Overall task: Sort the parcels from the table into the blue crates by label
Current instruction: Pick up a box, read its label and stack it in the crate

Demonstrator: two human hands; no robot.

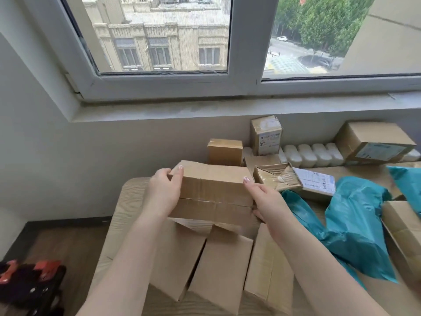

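A plain brown cardboard parcel (214,192), taped along its middle, is held between both hands above the table's left part. My left hand (163,190) grips its left end, thumb over the top edge. My right hand (264,197) grips its right end, one fingertip on the top corner. No label shows on the sides facing me. Below it lie three more brown boxes (218,270) side by side on the wooden table (127,201). No blue crate is in view.
Teal plastic mailers (355,226) lie to the right. A dented taped box (276,176), a labelled flat parcel (316,181), small boxes (265,135) and white air cushions (312,155) sit by the wall under the window. Dark and orange items (27,283) are on the floor at left.
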